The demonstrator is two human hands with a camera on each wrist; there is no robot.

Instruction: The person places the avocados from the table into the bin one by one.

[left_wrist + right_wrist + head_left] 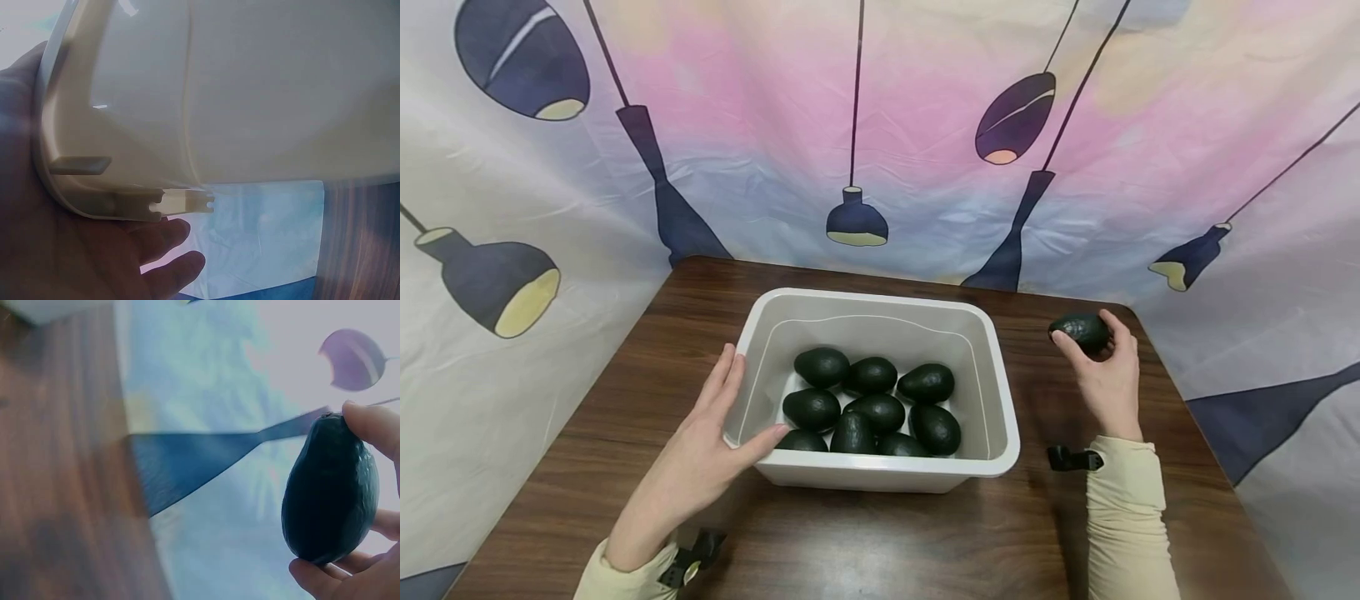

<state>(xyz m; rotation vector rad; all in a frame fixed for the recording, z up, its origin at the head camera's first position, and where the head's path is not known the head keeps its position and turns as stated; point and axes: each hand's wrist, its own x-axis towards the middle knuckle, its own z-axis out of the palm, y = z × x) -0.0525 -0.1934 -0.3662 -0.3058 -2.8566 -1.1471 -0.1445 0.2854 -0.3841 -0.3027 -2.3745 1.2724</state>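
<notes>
A dark green avocado (1081, 332) is held up over the table's right side, pinched between the thumb and fingers of my right hand (1108, 367). In the right wrist view the same avocado (331, 490) stands nearly upright, thumb at its narrow top and a fingertip under its broad end. My left hand (700, 446) rests against the near left corner of a pale grey plastic bin (996, 392). Its fingers lie straight along the left rim, and the thumb reaches over the front rim. Several avocados (877, 412) lie on the bin's floor, those nearest the front partly hidden by the rim.
The bin stands mid-table on a dark wood-grain tabletop (880, 533). Behind and at both sides hangs a cloth backdrop (760, 167) printed with lamps. The table's back edge runs close behind the bin. Each wrist wears a black strap (1075, 458).
</notes>
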